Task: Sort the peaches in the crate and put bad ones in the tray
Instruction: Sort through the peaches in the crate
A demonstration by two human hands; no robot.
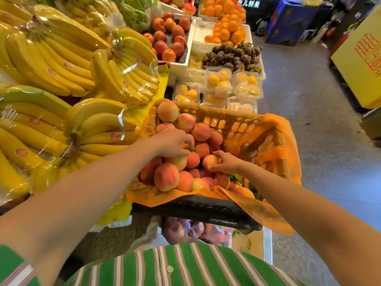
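A black crate (pixel 198 209) lined with orange plastic holds a heap of pink-orange peaches (pixel 167 176), piled against its left side. My left hand (pixel 172 143) reaches into the middle of the heap, fingers curled down over a peach that the hand mostly hides. My right hand (pixel 226 162) grips one peach (pixel 210 161) from the right, thumb and fingers round it, at the heap's right edge. The crate's right half shows only orange liner (pixel 268 145). No tray for bad fruit is clearly in view.
Wrapped banana bunches (pixel 61 83) fill the stand on the left. Behind the crate stand clear boxes of yellow fruit (pixel 226 83), mangosteens (pixel 233 55), nectarines (pixel 169 38) and oranges (pixel 228 19). A bag of fruit (pixel 185 230) sits under the crate. The aisle floor (pixel 309 100) runs along the right.
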